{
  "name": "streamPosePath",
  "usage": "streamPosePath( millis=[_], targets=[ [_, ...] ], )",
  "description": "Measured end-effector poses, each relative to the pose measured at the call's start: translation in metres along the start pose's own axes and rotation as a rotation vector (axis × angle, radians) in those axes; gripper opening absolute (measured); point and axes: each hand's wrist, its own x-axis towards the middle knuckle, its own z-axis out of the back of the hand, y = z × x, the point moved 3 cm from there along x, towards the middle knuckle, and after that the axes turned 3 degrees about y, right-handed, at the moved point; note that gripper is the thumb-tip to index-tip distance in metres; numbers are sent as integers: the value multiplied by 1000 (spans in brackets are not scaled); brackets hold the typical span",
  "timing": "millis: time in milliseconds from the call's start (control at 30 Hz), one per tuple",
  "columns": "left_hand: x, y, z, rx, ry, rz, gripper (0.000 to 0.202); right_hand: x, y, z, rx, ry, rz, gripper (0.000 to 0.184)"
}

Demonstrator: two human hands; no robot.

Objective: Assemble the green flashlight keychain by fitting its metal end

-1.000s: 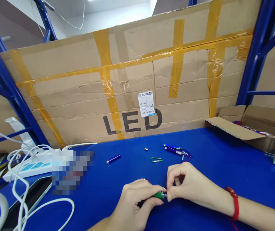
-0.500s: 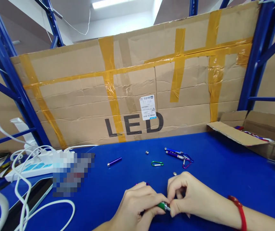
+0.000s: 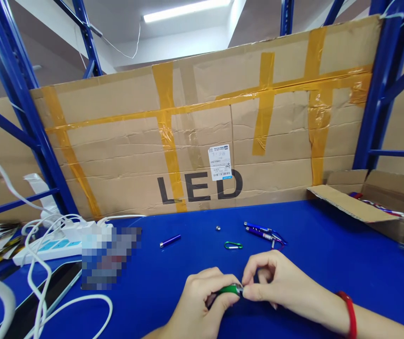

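My left hand point(image 3: 205, 301) is closed around a slim green tube with a silver end, which looks like a mini flashlight point(image 3: 228, 289). At its silver tip, the thumb and fingertips of my right hand point(image 3: 272, 278) are pinched together. Whether the tip is a separate piece is hidden by the fingers. Just beyond the hands lies a green carabiner clip point(image 3: 233, 245). A small silver cap-like piece point(image 3: 218, 228) sits farther back. To the right are a blue tube point(image 3: 254, 226) and a purple tube point(image 3: 258, 232) with a clip and strap; another purple tube point(image 3: 170, 241) rests to the left.
A white power strip point(image 3: 49, 252) with tangled cables point(image 3: 39, 282) and a dark-screened device point(image 3: 46, 296) occupy the left side. An open cardboard box point(image 3: 357, 207) stands at right. A taped cardboard sheet point(image 3: 134, 155) closes off the back of the blue table point(image 3: 187, 259).
Both hands have shifted slightly up and left, and more of the green tube shows. A small silver piece beyond my right hand is now out of sight. The view has tilted up a little.
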Motion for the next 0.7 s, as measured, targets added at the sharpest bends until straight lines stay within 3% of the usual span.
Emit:
streamPosePath(
  millis=[333, 700],
  targets=[
    [0, 3, -1, -7, -11, 39, 20, 3, -7, -1, 112, 17, 149, 27],
    [0, -2, 1, 60, -8, 10, 22, 3, -7, 0, 80, 17, 154, 27]
  ],
)
